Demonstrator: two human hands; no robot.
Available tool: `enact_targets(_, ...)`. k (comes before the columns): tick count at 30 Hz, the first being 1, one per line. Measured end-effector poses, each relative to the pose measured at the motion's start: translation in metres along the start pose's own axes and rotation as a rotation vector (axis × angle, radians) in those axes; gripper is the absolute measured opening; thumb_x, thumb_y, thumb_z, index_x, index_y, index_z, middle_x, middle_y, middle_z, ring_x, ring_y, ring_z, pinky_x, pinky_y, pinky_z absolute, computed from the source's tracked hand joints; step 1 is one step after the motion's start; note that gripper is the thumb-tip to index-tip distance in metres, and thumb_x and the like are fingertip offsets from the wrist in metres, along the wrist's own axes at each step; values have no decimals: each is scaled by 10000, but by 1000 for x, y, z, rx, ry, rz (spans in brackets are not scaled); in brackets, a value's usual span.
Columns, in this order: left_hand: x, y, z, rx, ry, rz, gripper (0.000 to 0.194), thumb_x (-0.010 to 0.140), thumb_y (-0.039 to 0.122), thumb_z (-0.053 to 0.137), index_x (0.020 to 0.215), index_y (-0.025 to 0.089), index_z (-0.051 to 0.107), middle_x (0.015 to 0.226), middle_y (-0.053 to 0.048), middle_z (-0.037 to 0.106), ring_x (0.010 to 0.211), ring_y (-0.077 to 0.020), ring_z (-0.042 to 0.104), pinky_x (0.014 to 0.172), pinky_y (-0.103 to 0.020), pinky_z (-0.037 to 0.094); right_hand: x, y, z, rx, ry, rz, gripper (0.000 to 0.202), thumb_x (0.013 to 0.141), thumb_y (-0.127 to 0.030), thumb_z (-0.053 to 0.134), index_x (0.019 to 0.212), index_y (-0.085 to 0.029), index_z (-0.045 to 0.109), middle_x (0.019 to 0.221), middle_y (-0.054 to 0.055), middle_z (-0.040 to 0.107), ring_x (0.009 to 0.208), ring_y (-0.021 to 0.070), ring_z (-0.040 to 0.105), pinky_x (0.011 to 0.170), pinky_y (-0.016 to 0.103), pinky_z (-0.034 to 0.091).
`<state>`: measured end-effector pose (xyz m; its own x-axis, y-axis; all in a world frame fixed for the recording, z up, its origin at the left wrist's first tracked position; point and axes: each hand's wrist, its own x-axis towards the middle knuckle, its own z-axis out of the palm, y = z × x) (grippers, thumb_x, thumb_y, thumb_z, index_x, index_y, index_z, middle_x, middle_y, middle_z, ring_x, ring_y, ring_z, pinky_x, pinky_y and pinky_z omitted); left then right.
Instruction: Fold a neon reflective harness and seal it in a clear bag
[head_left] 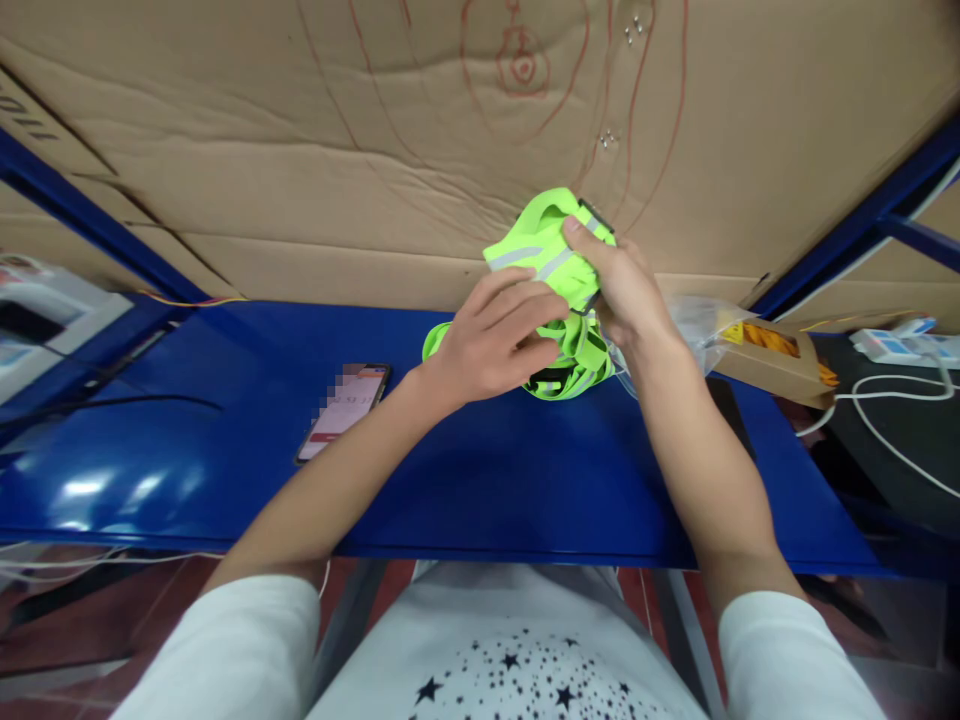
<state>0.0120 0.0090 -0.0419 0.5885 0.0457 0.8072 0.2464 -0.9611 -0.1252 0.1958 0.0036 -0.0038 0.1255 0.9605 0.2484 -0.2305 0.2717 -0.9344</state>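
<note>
My right hand grips a folded neon-yellow strap bundle with grey reflective stripes and a dark buckle, thumb pressed on top. The bundle is held up over the back of the blue table. My left hand is at its lower left side, fingers bent and spread a little, fingertips at the bundle's near edge. Below and behind the hands, more neon-yellow straps with black parts lie on the table, partly hidden by my left hand.
A phone with a lit screen lies left of my left forearm. Right of my right hand are a clear plastic bag, an open cardboard box with orange items and a dark flat object. Cardboard stands behind the table.
</note>
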Motion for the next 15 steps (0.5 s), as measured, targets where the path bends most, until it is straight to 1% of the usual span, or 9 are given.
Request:
enact_targets(2,-2,-3,1,-44,-26,-62,148,979,251,520,992,267,667,1072,-41,745,1083,-241,694,1058,-485,537,5,4,-3,-69,-51,20,387,767,-555,843,976,-242,753,968,36,812,1060,262,746,935,416,622)
enact_targets(4,-4,-5,3,-75,-40,-138,203,991,264,504,1094,265,679,1077,-58,752,1022,-241,709,1003,-455,560,8,5,-6,-145,-77,18,470,789,-645,792,1030,-244,756,1010,53,813,1154,283,718,971,451,605)
enact_targets(6,-5,-5,6,-81,-67,-159,228,1004,272,485,1119,257,680,1114,-71,753,982,-235,717,955,-433,574,9,4,-10,-181,-73,9,474,829,-655,739,1047,-233,753,1050,71,812,1186,296,714,975,467,608)
enact_targets(8,-6,-5,8,-83,-88,-115,204,1004,282,501,1089,254,684,1172,-88,742,1015,-240,718,934,-422,577,8,2,-12,-164,-82,21,422,836,-615,737,1019,-234,749,1081,71,809,1146,302,740,947,465,631)
enact_targets(10,-8,-6,9,-96,-75,-82,162,1004,328,560,1084,257,682,1184,-101,731,1072,-255,710,945,-424,569,4,1,-11,-155,-122,38,419,830,-614,745,1008,-234,750,1087,67,807,1097,304,760,921,470,648)
enact_targets(11,-9,-8,9,-100,-59,-90,168,1002,374,600,1098,263,681,1162,-102,727,1081,-263,706,960,-434,559,1,0,-8,-170,-140,37,445,833,-633,740,1020,-230,751,1079,66,806,1083,305,763,913,475,651)
enact_targets(13,-13,-12,8,-83,-28,-139,265,967,502,677,1122,286,684,1113,-93,712,1084,-286,698,1004,-481,527,-7,0,-1,-235,-155,6,490,833,-660,742,1060,-226,747,1068,60,802,1075,301,761,915,472,646)
enact_targets(15,-17,-14,7,-33,-24,-196,399,888,618,735,1156,327,690,1152,-95,687,1153,-329,669,1082,-551,462,-13,1,6,-318,-143,-42,503,806,-656,779,1071,-231,737,1066,50,796,1073,292,749,926,452,635)
